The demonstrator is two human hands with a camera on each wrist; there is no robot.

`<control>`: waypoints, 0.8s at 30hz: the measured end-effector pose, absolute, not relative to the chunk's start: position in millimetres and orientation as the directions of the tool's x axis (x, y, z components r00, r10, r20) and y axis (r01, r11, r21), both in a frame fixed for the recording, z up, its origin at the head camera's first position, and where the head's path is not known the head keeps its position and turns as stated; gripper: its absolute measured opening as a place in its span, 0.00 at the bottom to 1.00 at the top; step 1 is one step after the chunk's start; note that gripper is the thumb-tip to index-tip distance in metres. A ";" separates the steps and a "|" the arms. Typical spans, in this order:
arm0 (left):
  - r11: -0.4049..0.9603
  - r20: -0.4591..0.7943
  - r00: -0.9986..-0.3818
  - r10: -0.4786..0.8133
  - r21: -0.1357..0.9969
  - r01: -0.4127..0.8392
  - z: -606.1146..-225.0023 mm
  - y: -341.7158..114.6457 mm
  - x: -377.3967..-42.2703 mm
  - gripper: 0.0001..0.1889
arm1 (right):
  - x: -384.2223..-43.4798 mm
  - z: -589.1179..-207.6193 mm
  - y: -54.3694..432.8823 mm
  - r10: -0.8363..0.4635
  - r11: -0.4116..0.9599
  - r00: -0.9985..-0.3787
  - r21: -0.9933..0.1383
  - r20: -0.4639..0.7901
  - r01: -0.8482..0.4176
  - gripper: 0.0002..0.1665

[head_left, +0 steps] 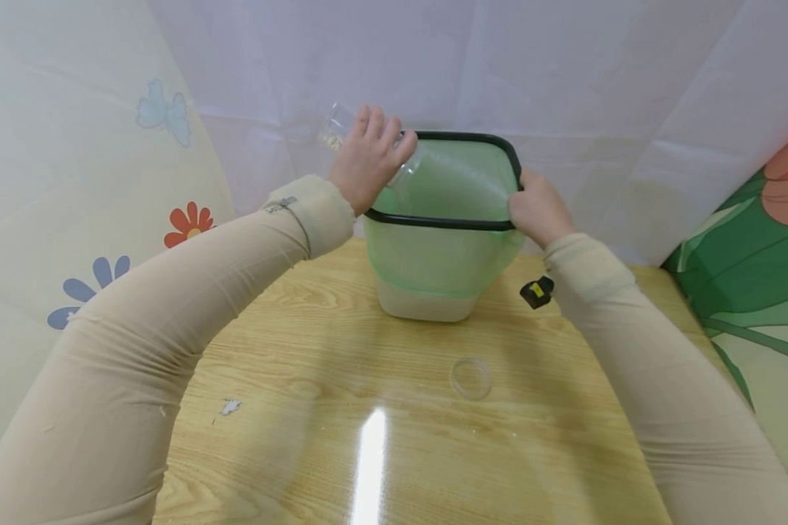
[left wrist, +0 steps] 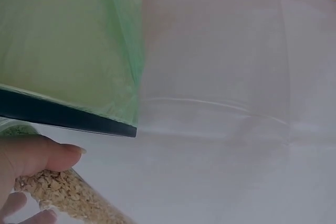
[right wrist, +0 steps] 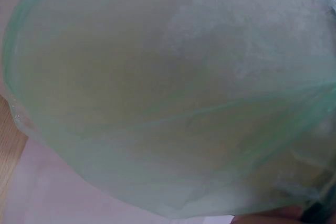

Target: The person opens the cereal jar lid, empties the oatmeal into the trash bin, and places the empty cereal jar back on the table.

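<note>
My left hand (head_left: 370,157) grips a clear jar (head_left: 335,125), tilted with its mouth end over the left side of a bin. Pale oat-like flakes (left wrist: 68,195) fill part of the jar, seen close up in the left wrist view. The whitish bin (head_left: 427,306) stands on the table, lined with a thin green bag (head_left: 433,259) folded down over its outside. A black rim (head_left: 443,222) rings the top. On the rim's right side my right hand (head_left: 541,208) holds the edge. Green bag film (right wrist: 157,103) fills most of the right wrist view, hiding nearly all of that hand.
A clear ring (head_left: 470,378) lies on the wooden table (head_left: 289,364) in front of the bin. Beside the right cuff is a small black object (head_left: 537,292) with a yellow patch. Behind the bin hangs a pale cloth (head_left: 368,51).
</note>
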State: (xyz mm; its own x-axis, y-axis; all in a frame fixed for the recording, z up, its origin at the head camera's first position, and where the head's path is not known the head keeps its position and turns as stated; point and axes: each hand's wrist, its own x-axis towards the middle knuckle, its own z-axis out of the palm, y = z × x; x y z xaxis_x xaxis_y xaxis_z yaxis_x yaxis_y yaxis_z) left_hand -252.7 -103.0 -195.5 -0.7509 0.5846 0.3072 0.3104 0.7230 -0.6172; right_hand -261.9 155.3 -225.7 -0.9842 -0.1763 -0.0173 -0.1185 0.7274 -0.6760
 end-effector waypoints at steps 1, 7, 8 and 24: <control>0.721 0.307 -0.750 0.585 -0.620 0.309 -195.5 -102.9 -253.0 0.30 | -261.8 -225.6 155.3 -0.175 0.727 -0.985 -0.677 -0.015 -0.118 0.35; 0.706 0.299 -0.751 0.588 -0.644 0.296 -195.7 -102.5 -253.0 0.28 | -262.1 -225.6 155.3 -0.169 0.729 -0.986 -0.675 -0.017 -0.114 0.35; 0.702 0.297 -0.751 0.590 -0.648 0.295 -195.7 -102.5 -252.8 0.28 | -262.1 -225.6 155.2 -0.169 0.730 -0.985 -0.674 -0.018 -0.113 0.35; 0.678 0.306 -0.734 0.607 -0.682 0.276 -197.1 -101.7 -252.6 0.24 | -263.1 -224.3 156.6 -0.177 0.729 -0.984 -0.675 -0.027 -0.112 0.36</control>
